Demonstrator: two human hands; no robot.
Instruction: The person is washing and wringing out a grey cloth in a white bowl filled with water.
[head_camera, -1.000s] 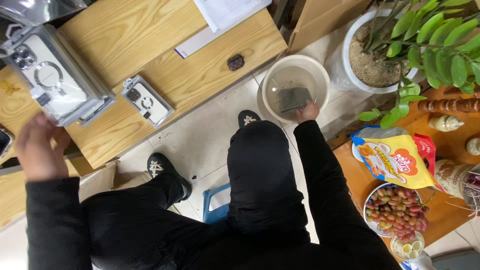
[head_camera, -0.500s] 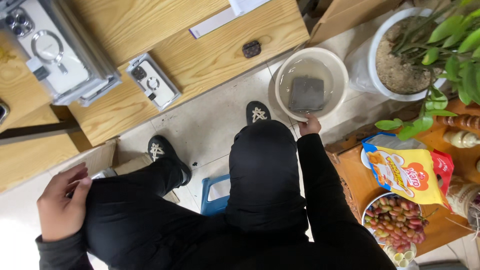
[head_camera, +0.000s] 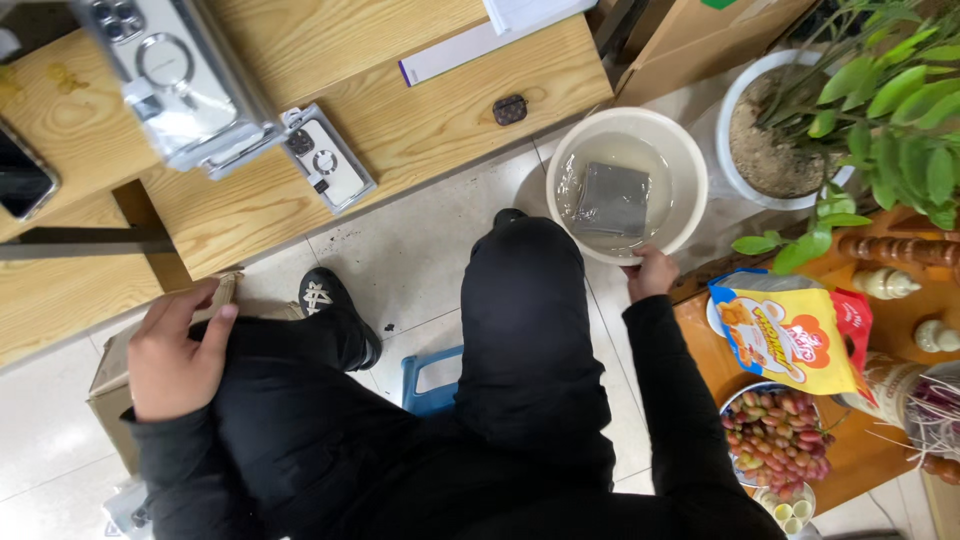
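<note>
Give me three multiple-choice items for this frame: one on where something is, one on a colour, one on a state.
1. Where does the left hand rest?
A. on the person's own knee
B. on the wooden desk
C. in the basin

2. What colour is the cloth lying in the basin?
A. red
B. grey
C. green

3. What is the right hand doing?
A. hanging free
B. holding the snack bag
C. gripping the basin's near rim

Answers: 1 A, the hand lies flat on the black trouser leg. 2 B, a grey square shows under the water. 3 C, its fingers close on the rim's edge.
</note>
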